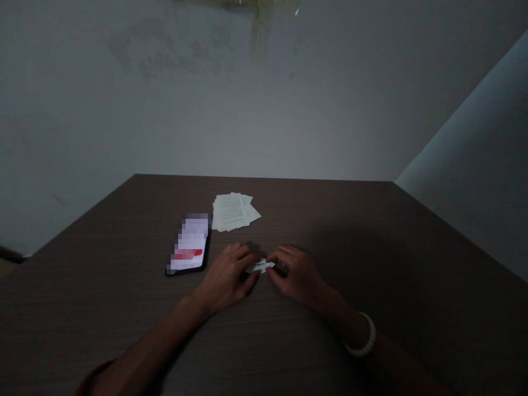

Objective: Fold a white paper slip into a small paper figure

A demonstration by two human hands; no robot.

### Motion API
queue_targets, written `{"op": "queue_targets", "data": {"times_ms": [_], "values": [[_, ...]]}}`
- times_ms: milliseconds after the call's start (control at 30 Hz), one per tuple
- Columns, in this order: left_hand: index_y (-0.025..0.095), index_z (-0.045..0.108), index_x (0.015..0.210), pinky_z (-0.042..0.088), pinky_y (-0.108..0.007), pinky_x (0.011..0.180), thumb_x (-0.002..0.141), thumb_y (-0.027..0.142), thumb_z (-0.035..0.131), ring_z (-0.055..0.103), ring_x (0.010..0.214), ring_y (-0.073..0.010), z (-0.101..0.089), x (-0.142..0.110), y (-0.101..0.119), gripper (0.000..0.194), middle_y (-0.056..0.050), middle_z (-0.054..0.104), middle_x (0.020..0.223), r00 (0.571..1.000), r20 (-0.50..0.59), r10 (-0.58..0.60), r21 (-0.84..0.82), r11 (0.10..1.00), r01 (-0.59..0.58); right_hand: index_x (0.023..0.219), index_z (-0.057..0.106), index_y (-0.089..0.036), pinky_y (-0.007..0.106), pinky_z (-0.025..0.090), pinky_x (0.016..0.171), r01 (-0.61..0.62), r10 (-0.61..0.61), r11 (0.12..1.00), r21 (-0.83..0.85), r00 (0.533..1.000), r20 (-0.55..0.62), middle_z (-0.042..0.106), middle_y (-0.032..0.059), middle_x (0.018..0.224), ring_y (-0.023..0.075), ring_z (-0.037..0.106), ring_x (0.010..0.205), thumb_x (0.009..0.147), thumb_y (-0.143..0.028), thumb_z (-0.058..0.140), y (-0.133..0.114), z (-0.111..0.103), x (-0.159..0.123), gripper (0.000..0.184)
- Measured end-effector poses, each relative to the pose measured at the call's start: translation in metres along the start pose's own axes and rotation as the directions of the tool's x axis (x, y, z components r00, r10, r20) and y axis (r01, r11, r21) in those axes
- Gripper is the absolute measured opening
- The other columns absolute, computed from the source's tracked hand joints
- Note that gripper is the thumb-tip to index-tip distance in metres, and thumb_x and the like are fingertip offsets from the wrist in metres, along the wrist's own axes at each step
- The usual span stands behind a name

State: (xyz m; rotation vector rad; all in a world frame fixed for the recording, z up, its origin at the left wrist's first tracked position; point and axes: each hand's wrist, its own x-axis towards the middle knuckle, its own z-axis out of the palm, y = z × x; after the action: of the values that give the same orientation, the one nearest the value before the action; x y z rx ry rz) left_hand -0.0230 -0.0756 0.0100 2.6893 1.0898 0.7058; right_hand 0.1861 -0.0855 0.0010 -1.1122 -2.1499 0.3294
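Between my two hands, low over the dark wooden table (264,341), is a small white piece of paper (260,266) that looks folded or crumpled. My left hand (231,275) has its thumb and fingers closed on the paper's left side. From the right, my right hand (299,275) pinches the other end between thumb and fingertips; a pale bracelet (365,335) circles that wrist. Part of the paper is hidden by the fingers. Just beyond my left hand lies a loose stack of printed paper sheets (231,212), fanned unevenly.
A phone (192,242) with a lit, blurred screen lies flat left of my left hand, close to the stack. The table's far edge meets a grey, stained wall (264,121). Another wall surface (487,165) slants along the right side. Light is dim.
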Motion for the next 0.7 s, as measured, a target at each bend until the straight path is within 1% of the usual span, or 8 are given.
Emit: {"op": "queue_targets", "data": {"times_ms": [100, 233, 333, 433, 567, 700], "values": [[0.018, 0.063, 0.107, 0.047, -0.041, 0.079, 0.088, 0.026, 0.055, 0.056, 0.091, -0.0259, 0.0, -0.001, -0.001, 0.022, -0.009, 0.063, 0.097, 1.0, -0.006, 0.005, 0.0, 1.0, -0.005, 0.091, 0.063, -0.02, 0.028, 0.045, 0.07, 0.011, -0.011, 1.0, -0.002, 1.0, 0.005, 0.066, 0.0025, 0.085, 0.0172, 0.059, 0.075, 0.077, -0.014, 0.067, 0.001, -0.002, 0.0, 0.016], [0.017, 0.06, 0.113, 0.047, -0.043, 0.082, 0.088, 0.026, 0.055, 0.057, 0.093, -0.0269, -0.001, -0.001, -0.002, 0.027, -0.01, 0.064, 0.1, 1.0, -0.006, -0.03, -0.008, 1.0, 0.03, 0.095, 0.063, -0.02, 0.028, 0.045, 0.071, 0.049, -0.049, 0.999, 0.005, 0.998, 0.039, 0.067, 0.0033, 0.088, 0.0174, 0.06, 0.078, 0.078, -0.013, 0.066, 0.003, -0.007, 0.0, 0.019], [0.017, 0.06, 0.111, 0.047, -0.044, 0.082, 0.087, 0.027, 0.055, 0.058, 0.093, -0.0271, -0.002, -0.001, -0.003, 0.026, -0.009, 0.064, 0.1, 0.999, -0.024, -0.036, -0.02, 0.999, 0.036, 0.097, 0.063, -0.02, 0.029, 0.046, 0.072, 0.074, -0.075, 0.997, 0.016, 0.996, 0.046, 0.068, 0.0039, 0.09, 0.0179, 0.061, 0.08, 0.079, -0.012, 0.064, 0.005, -0.009, 0.001, 0.019], [0.017, 0.06, 0.109, 0.047, -0.045, 0.081, 0.086, 0.025, 0.053, 0.058, 0.091, -0.0268, -0.003, -0.001, -0.006, 0.025, -0.009, 0.065, 0.099, 0.999, -0.045, -0.02, -0.024, 1.0, 0.019, 0.095, 0.064, -0.02, 0.03, 0.047, 0.075, 0.093, -0.094, 0.996, 0.013, 0.995, 0.04, 0.068, 0.0039, 0.09, 0.0185, 0.061, 0.082, 0.081, -0.012, 0.063, 0.008, -0.01, 0.0, 0.016], [0.016, 0.061, 0.106, 0.048, -0.045, 0.081, 0.081, 0.021, 0.051, 0.058, 0.09, -0.0271, -0.005, -0.002, -0.009, 0.027, -0.01, 0.065, 0.097, 0.998, -0.055, -0.013, -0.003, 1.0, 0.012, 0.095, 0.065, -0.02, 0.031, 0.047, 0.077, 0.112, -0.112, 0.994, 0.0, 0.993, 0.047, 0.069, 0.0045, 0.091, 0.019, 0.062, 0.084, 0.082, -0.012, 0.061, 0.013, -0.011, 0.0, 0.016], [0.015, 0.061, 0.107, 0.048, -0.046, 0.083, 0.078, 0.019, 0.051, 0.057, 0.091, -0.027, -0.009, -0.001, -0.009, 0.031, -0.009, 0.064, 0.096, 0.999, -0.021, -0.037, -0.004, 0.999, 0.036, 0.094, 0.065, -0.019, 0.031, 0.047, 0.077, 0.132, -0.131, 0.991, -0.021, 0.991, 0.042, 0.07, 0.0046, 0.089, 0.019, 0.062, 0.082, 0.082, -0.012, 0.062, 0.016, -0.015, 0.001, 0.015]]}}
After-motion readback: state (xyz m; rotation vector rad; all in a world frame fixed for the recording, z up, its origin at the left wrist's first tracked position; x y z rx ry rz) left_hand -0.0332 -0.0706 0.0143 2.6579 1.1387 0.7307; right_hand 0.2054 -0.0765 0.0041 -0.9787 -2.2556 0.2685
